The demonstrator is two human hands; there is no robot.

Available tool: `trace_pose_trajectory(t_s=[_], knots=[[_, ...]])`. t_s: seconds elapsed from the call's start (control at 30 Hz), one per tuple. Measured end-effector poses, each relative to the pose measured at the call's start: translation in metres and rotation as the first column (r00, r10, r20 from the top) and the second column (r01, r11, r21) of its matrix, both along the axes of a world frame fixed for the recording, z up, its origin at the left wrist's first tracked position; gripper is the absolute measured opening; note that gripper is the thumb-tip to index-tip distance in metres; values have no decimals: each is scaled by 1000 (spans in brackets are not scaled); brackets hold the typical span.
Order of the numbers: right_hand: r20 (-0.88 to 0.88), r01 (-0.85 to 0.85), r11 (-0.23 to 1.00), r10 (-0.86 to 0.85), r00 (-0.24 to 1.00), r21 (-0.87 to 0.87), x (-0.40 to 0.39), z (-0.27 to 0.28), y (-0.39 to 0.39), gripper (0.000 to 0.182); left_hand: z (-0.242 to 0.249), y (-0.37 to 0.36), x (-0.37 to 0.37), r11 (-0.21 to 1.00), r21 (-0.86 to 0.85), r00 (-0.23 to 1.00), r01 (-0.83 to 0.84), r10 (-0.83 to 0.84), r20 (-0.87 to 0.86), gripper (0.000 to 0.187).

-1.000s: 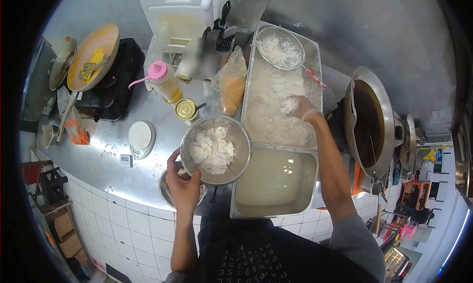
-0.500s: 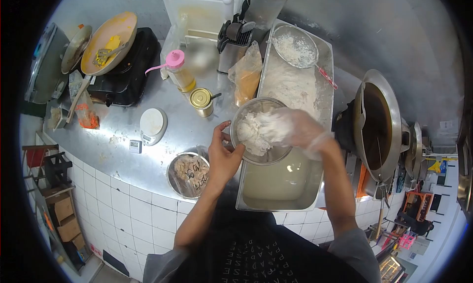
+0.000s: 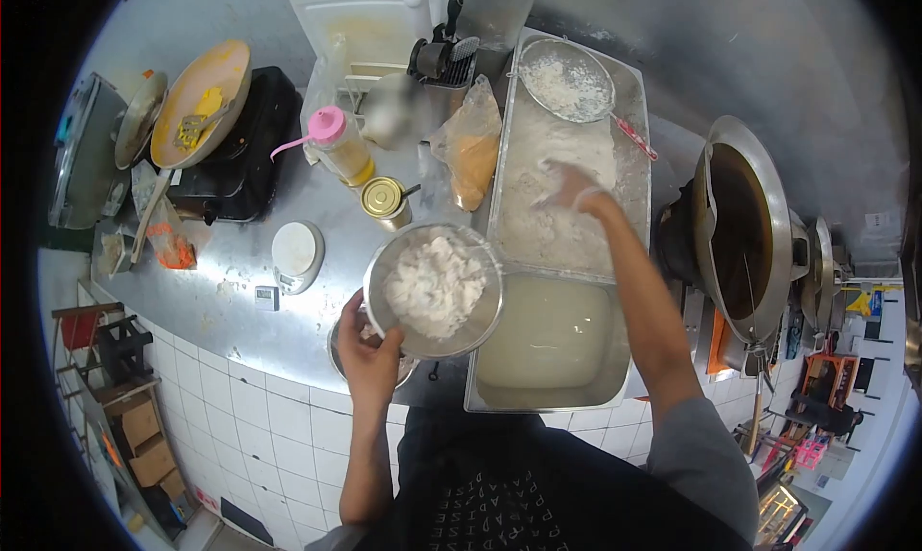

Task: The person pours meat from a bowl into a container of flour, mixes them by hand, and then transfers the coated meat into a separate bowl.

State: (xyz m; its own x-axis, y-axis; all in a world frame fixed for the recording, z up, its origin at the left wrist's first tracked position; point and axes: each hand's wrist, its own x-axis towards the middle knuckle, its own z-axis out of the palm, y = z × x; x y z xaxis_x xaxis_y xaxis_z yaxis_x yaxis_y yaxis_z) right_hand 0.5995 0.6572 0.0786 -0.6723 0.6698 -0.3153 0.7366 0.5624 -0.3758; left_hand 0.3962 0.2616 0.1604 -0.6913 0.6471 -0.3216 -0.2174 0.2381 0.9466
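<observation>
My left hand (image 3: 370, 361) grips the rim of a metal bowl (image 3: 488, 311), thumb at the near edge and fingers under its side. White flour-coated pieces (image 3: 437, 287) are heaped in the bowl, which is held above the counter. My right hand (image 3: 578, 188), in a clear plastic glove, is low over the flour (image 3: 552, 229) in a long metal tray (image 3: 642, 119). Its fingers are somewhat blurred but look stretched out and apart, with nothing visible in them. A sieve (image 3: 567, 79) with a red-patterned handle rests at the tray's far end. Pale liquid (image 3: 547, 335) fills the nearer tray (image 3: 547, 397).
A large wok (image 3: 740, 234) of dark liquid stands at right. Left are a pan (image 3: 202, 105) on a black stove (image 3: 250, 157), a scale (image 3: 298, 253) and a timer (image 3: 267, 299). Behind the bowl stand a tin (image 3: 384, 201), an oil bottle (image 3: 341, 148) and a bag of orange powder (image 3: 471, 157).
My left hand has moved the bowl left and down, away from the trays, over the covered container. My right hand has left the bowl and moved to the flour tray.
</observation>
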Motion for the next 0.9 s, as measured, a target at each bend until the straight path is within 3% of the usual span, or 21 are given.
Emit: trace_pose_trajectory(t_s=[0.03,0.13,0.23,0.33,0.43,0.53,0.57,0.67,0.73,0.77,0.87,0.9], knots=[[-36,-50,998,52,998,36,-6,-22,-11,98,0,-4,-1,1000,7,1000,-26,25,12,70],[80,-194,977,201,976,-89,-31,-49,-34,93,11,-4,-2,997,-6,995,-72,72,68,70],[43,-81,980,90,995,-183,-26,-32,-53,81,-1,-11,-1,997,5,995,-82,82,60,70],[24,-175,958,185,983,-226,-6,-21,-39,70,-7,-9,-2,996,4,993,-89,88,81,70],[-32,-139,978,136,990,-158,28,-29,-20,64,-6,-8,-3,996,-16,991,-83,84,100,69],[-120,55,935,-103,987,-350,43,7,-18,61,-3,-7,-6,998,-26,993,-62,64,101,69],[-55,77,956,-97,994,-284,46,16,-19,59,-3,-5,-8,998,-29,992,-64,67,111,68],[62,306,813,-318,946,-496,48,29,-31,63,-7,-2,-10,999,-27,994,-34,37,106,67],[47,114,985,-109,993,-128,50,2,-58,66,-8,3,-10,999,-27,995,-25,28,92,67],[71,-5,998,0,997,65,49,-15,-67,68,-7,6,-8,999,-35,996,-30,33,86,67],[14,-73,997,74,997,-24,42,-43,-66,74,-15,5,-7,999,-34,998,-9,11,59,68],[-34,-13,992,9,999,-126,43,-40,-60,73,-19,4,-7,1000,-28,999,4,-3,50,68]])
